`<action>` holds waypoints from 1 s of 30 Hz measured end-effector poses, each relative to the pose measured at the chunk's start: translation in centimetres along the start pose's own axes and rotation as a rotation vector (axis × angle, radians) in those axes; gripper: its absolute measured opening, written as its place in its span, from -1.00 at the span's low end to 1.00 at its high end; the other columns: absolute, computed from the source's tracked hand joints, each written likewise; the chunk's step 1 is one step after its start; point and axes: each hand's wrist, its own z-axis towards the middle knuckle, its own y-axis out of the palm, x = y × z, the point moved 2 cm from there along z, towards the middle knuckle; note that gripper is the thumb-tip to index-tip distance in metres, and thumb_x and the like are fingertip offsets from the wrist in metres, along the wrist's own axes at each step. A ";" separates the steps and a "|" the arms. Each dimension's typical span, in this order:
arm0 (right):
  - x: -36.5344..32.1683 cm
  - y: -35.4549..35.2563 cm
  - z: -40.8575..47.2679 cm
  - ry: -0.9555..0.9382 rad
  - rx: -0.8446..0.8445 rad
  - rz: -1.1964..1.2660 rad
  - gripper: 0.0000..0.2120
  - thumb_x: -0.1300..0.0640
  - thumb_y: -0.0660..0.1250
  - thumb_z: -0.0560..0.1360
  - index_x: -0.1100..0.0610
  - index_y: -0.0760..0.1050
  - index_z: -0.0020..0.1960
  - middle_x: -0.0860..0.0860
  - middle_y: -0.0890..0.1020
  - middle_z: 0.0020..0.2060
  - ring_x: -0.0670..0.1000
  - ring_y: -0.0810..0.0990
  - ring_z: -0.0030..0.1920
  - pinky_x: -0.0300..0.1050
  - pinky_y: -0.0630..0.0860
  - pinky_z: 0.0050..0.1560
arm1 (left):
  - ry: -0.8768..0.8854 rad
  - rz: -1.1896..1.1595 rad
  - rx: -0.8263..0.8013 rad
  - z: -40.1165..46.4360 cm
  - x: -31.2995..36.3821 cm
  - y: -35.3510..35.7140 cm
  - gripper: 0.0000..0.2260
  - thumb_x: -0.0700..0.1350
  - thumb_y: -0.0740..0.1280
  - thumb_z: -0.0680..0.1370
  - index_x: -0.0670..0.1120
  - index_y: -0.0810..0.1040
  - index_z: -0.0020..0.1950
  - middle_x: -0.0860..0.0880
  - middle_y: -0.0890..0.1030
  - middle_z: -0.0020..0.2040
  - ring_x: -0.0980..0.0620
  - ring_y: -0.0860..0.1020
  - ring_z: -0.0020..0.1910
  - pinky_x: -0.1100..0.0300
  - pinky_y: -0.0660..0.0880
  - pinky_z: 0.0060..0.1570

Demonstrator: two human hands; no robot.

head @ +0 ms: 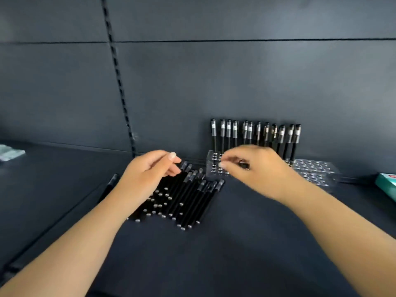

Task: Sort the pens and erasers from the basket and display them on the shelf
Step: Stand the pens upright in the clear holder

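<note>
Loose black pens (184,198) heaped just left of the clear acrylic pen holder (317,170), where a back row (257,133) stands upright. Left hand (147,172) curls loosely over the heap; whether it pinches one is unclear. Right hand (252,170) pinches a pen above the holder. Pens: likely light, rigid, smooth; grip mid-barrel.

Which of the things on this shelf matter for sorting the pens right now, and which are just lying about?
Job:
- pile of loose black pens
- clear acrylic pen holder with a row of upright black pens
- left hand on the pile
- right hand pinching a small dark object

Lying about:
- teal box, right edge
- pale packet, far left
- single black pen lying apart
</note>
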 end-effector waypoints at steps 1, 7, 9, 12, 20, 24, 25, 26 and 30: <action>-1.6 1.6 0.0 -0.052 -0.078 -0.063 -0.74 -0.06 0.24 0.51 0.05 0.56 0.07 -0.08 0.59 -0.01 -0.12 0.53 -0.05 -0.25 0.41 0.09 | -0.029 0.069 0.018 -0.3 -1.3 -2.2 -0.81 -0.06 0.20 0.57 0.06 0.58 -0.16 0.15 0.66 -0.26 0.23 0.60 -0.20 0.28 0.49 -0.03; -7.8 9.3 1.2 -0.088 -0.347 -0.219 -0.52 -0.16 0.09 0.55 -0.02 0.24 0.42 -0.14 0.29 0.39 -0.13 0.22 0.37 -0.24 0.15 0.34 | -0.224 0.313 0.118 -0.9 -8.3 -11.3 -0.85 0.06 0.22 0.55 0.07 0.52 -0.14 0.16 0.60 -0.15 0.10 0.53 -0.02 0.33 0.37 -0.11; -9.0 11.4 2.2 -0.055 -0.381 -0.238 -0.47 -0.18 0.07 0.55 -0.02 0.13 0.47 -0.12 0.16 0.46 -0.11 0.08 0.45 -0.19 0.05 0.41 | -0.288 0.370 0.108 -0.7 -9.8 -12.8 -0.82 0.11 0.20 0.55 0.03 0.49 -0.04 0.14 0.52 -0.06 0.11 0.46 0.03 0.28 0.31 -0.11; -9.9 13.7 3.4 -0.017 -0.399 -0.262 -0.40 -0.21 0.03 0.55 -0.04 -0.04 0.50 -0.12 -0.03 0.50 -0.12 -0.13 0.48 -0.18 -0.14 0.43 | -0.396 0.411 0.016 0.0 -11.2 -13.2 -0.66 0.18 0.17 0.54 -0.04 0.50 0.10 0.08 0.50 0.01 0.08 0.44 0.08 0.20 0.31 0.00; -9.5 16.0 3.0 0.026 -0.528 -0.341 -0.27 -0.37 -0.17 0.41 -0.07 -0.05 0.50 -0.13 -0.12 0.50 -0.12 -0.29 0.46 -0.14 -0.34 0.39 | -0.521 0.734 -0.168 1.5 -12.2 -10.1 -0.45 0.40 0.11 0.43 0.01 0.57 0.09 -0.03 0.50 0.18 -0.12 0.36 0.27 0.00 0.33 0.16; -9.1 15.5 2.9 0.055 -0.540 -0.267 -0.40 -0.27 -0.04 0.51 -0.08 0.01 0.49 -0.13 -0.09 0.50 -0.14 -0.27 0.46 -0.15 -0.32 0.40 | -0.600 0.789 -0.278 2.5 -11.6 -8.9 -0.29 0.42 0.17 0.38 0.01 0.34 0.39 -0.06 0.23 0.43 -0.14 0.15 0.43 -0.02 0.17 0.32; -9.1 15.4 3.0 0.062 -0.541 -0.243 -0.40 -0.27 -0.04 0.51 -0.08 0.04 0.49 -0.13 -0.07 0.50 -0.14 -0.25 0.47 -0.15 -0.31 0.41 | -0.612 0.793 -0.303 2.9 -11.7 -9.0 -0.29 0.41 0.20 0.38 0.01 0.34 0.39 -0.07 0.22 0.44 -0.14 0.16 0.43 -0.02 0.18 0.34; -9.0 15.2 2.9 0.069 -0.546 -0.220 -0.40 -0.27 -0.03 0.50 -0.08 0.05 0.48 -0.13 -0.05 0.50 -0.15 -0.24 0.47 -0.14 -0.29 0.42 | -0.624 0.781 -0.332 3.3 -12.0 -9.1 -0.32 0.38 0.24 0.38 0.00 0.37 0.37 -0.08 0.25 0.44 -0.14 0.20 0.41 0.00 0.22 0.34; -8.7 14.8 2.9 0.083 -0.551 -0.170 -0.42 -0.25 -0.01 0.51 -0.07 0.09 0.48 -0.12 -0.02 0.50 -0.15 -0.21 0.47 -0.13 -0.26 0.45 | -0.677 0.797 -0.419 4.2 -11.4 -10.0 -0.32 0.25 0.38 0.38 -0.15 0.42 0.34 -0.14 0.44 0.33 -0.13 0.44 0.25 0.09 0.38 0.22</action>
